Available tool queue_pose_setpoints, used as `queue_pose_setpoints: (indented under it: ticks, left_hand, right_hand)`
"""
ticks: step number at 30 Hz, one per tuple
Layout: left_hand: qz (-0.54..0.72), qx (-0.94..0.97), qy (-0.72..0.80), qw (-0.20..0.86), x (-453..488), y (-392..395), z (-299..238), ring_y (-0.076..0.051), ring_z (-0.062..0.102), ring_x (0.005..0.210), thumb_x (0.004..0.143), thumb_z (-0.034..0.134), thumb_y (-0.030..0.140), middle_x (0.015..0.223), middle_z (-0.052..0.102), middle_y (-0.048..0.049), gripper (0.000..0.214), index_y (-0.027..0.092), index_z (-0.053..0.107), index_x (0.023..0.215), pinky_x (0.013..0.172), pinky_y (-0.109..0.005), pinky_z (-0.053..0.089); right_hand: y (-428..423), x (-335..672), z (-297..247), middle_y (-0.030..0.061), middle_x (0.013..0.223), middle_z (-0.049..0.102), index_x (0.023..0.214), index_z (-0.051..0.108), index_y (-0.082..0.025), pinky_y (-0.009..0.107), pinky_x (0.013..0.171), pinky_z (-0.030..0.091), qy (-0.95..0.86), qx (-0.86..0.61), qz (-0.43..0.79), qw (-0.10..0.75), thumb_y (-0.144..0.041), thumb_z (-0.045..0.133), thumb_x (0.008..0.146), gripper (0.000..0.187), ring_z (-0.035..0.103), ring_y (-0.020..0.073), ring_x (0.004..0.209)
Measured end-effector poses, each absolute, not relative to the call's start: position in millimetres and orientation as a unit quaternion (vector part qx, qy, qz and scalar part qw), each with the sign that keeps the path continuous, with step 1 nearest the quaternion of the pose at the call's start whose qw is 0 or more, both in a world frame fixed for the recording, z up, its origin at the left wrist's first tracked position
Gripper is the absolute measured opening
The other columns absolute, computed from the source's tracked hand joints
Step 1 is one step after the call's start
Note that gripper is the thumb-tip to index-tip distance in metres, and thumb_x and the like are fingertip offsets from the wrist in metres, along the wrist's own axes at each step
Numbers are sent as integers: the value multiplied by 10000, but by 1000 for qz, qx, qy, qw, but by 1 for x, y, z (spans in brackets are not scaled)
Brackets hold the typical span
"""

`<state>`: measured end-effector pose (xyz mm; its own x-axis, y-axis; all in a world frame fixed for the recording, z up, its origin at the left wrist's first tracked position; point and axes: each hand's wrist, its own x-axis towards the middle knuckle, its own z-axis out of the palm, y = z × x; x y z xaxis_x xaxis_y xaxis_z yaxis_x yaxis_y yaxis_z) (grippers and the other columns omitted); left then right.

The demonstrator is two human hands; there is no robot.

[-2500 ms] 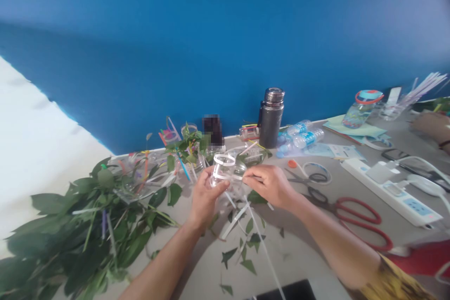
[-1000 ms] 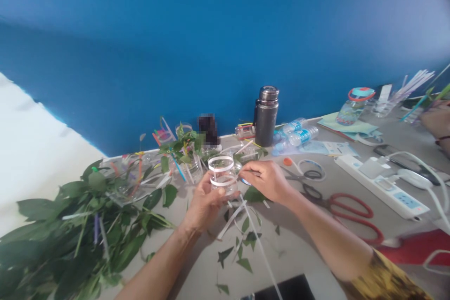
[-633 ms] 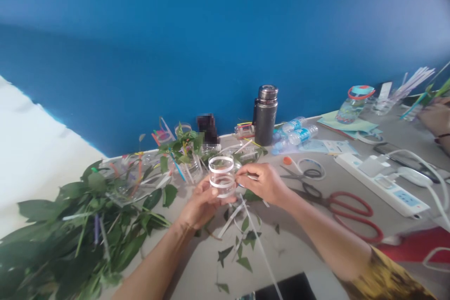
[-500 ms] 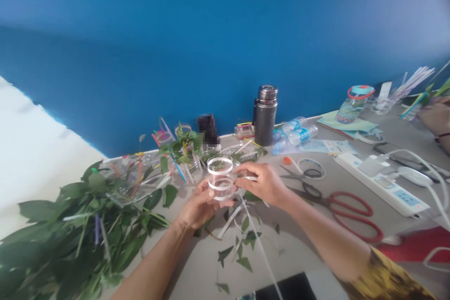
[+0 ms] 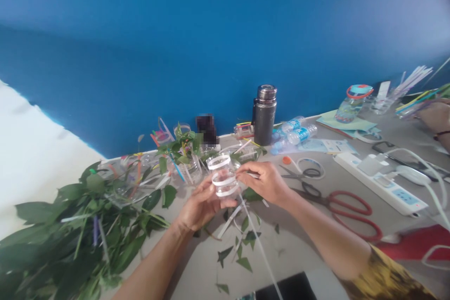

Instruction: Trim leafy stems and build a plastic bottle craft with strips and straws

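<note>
The left hand holds a clear plastic cylinder on its curled fingers, steadying it just above them; white strips band it; the right hand has its fingers pinched together on a strip end at the cylinder's side; cut leaves lie on the counter below the fingers; red-handled scissors lie farther right

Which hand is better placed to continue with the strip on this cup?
The right hand, probably: its fingers pinch the white strip beside the clear plastic cup, while the left hand only supports the cup from below.
</note>
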<state>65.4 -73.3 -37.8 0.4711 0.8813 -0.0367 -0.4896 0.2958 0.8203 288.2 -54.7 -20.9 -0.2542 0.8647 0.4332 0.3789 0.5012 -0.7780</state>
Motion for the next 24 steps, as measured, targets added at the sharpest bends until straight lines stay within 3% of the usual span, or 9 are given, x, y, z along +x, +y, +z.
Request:
queue_pose_setpoints:
  ticks: [5, 11, 14, 21, 24]
  left_hand:
    - [492, 379, 280, 732, 73, -74, -36, -329, 662, 1141, 832, 781, 360, 1302, 694, -145, 363, 179, 763, 1146, 856, -457, 604]
    - [531, 428, 305, 665, 81, -79, -41, -326, 679, 1092, 690, 914, 404, 1208, 724, -148, 595, 190, 732, 1215, 830, -410, 587]
    - [536, 429, 357, 633, 84, -78, -42, -285, 704, 992, 694, 916, 348, 1113, 746, -128, 549, 184, 734, 1185, 768, -364, 576]
    - [534, 406, 331, 664, 83, -77, -36, -256, 726, 939, 711, 895, 282, 1057, 752, -97, 402, 193, 721, 1063, 755, -347, 561]
    - [519, 401, 317, 685, 79, -77, -36, -275, 730, 954, 720, 888, 293, 1075, 747, -105, 433, 196, 713, 1104, 738, -353, 564]
  right_hand:
    - [-55, 285, -23, 13, 781, 787, 859, 790, -225, 236, 644, 459, -740, -467, 218, 432, -335, 702, 886, 143, 686, 160, 690]
    - [-59, 278, -24, 15, 752, 784, 851, 802, -243, 240, 623, 423, -752, -481, 189, 409, -360, 698, 906, 165, 675, 153, 648]
    - [-60, 277, -25, 9, 736, 779, 849, 802, -253, 239, 616, 415, -760, -477, 189, 399, -362, 703, 906, 158, 672, 152, 638]
    - [-59, 280, -21, 1, 750, 779, 827, 797, -254, 235, 636, 421, -769, -463, 186, 399, -317, 689, 916, 153, 679, 150, 678]
    - [-58, 281, -20, 4, 737, 771, 808, 787, -241, 235, 624, 413, -773, -454, 189, 401, -326, 670, 930, 189, 660, 143, 655]
